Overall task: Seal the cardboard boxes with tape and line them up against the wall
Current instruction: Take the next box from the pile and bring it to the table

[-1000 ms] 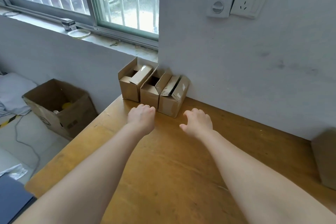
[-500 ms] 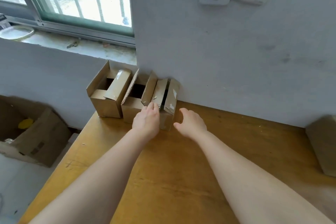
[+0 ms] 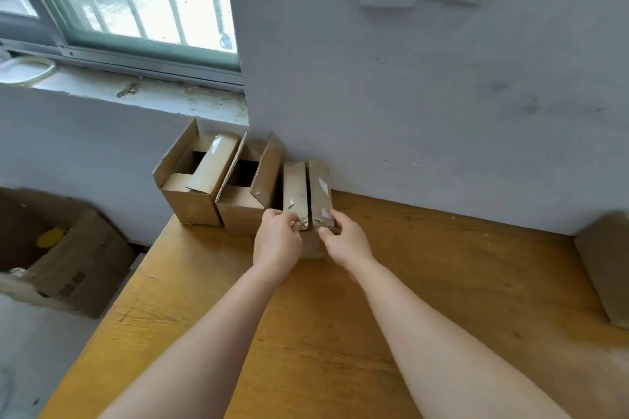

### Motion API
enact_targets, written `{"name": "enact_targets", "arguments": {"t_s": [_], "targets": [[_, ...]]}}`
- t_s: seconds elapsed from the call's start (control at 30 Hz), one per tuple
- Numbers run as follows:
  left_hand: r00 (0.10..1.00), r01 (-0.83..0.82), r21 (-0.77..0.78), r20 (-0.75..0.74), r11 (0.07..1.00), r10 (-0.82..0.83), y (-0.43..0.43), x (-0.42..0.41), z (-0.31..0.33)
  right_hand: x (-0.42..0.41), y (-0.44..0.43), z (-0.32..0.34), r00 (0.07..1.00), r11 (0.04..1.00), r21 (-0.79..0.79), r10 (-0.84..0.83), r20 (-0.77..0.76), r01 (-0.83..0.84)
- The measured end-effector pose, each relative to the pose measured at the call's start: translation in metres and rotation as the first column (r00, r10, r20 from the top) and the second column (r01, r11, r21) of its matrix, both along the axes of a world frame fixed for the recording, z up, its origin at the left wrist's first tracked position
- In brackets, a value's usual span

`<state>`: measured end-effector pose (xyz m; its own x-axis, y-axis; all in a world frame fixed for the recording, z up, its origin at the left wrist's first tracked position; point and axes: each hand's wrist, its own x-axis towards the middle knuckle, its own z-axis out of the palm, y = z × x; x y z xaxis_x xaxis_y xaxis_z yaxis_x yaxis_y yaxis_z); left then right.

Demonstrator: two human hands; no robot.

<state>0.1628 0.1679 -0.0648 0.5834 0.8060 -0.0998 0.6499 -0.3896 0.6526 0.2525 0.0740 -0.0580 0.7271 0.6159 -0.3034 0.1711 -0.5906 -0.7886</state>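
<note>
Three small cardboard boxes stand in a row at the back left of the wooden table (image 3: 425, 282), against the wall. The left box (image 3: 190, 180) and the middle box (image 3: 243, 194) have their top flaps up and open. The right box (image 3: 308, 190) has its two top flaps folded nearly together, with bits of old tape on them. My left hand (image 3: 277, 241) grips the near left corner of the right box. My right hand (image 3: 347, 238) grips its near right corner. No tape roll is visible on the table.
A larger cardboard box (image 3: 606, 265) stands at the table's right edge. On the floor to the left sits a big open carton (image 3: 68, 255) with a yellow object inside. A window sill (image 3: 136, 92) with a tape ring lies above the boxes. Wall sockets are overhead.
Both hands reached forward from the table surface and took hold of the right box's near corners. Its flaps have come down nearly together. My view moved closer.
</note>
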Motion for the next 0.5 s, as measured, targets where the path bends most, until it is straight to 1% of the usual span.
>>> {"name": "enact_targets", "arguments": {"t_s": [0.1, 0.23, 0.43, 0.5], "targets": [[0.983, -0.109, -0.098, 0.135, 0.989, 0.122, -0.023, -0.011, -0.002, -0.007, -0.025, -0.003, 0.994, 0.994, 0.059, -0.093, 0.057, 0.09], [0.954, -0.176, -0.28, 0.189, 0.944, 0.234, -0.063, -0.025, -0.006, -0.019, -0.068, -0.006, 0.987, 0.984, 0.11, -0.147, 0.058, 0.14], [0.906, -0.206, -0.386, 0.272, 0.899, 0.324, -0.137, -0.046, -0.008, -0.039, -0.138, -0.015, 0.98, 0.971, 0.135, -0.201, 0.004, 0.199], [0.905, -0.189, -0.368, 0.295, 0.911, 0.307, -0.163, -0.054, -0.008, -0.047, -0.162, -0.018, 0.976, 0.963, 0.16, -0.216, -0.017, 0.216]]}}
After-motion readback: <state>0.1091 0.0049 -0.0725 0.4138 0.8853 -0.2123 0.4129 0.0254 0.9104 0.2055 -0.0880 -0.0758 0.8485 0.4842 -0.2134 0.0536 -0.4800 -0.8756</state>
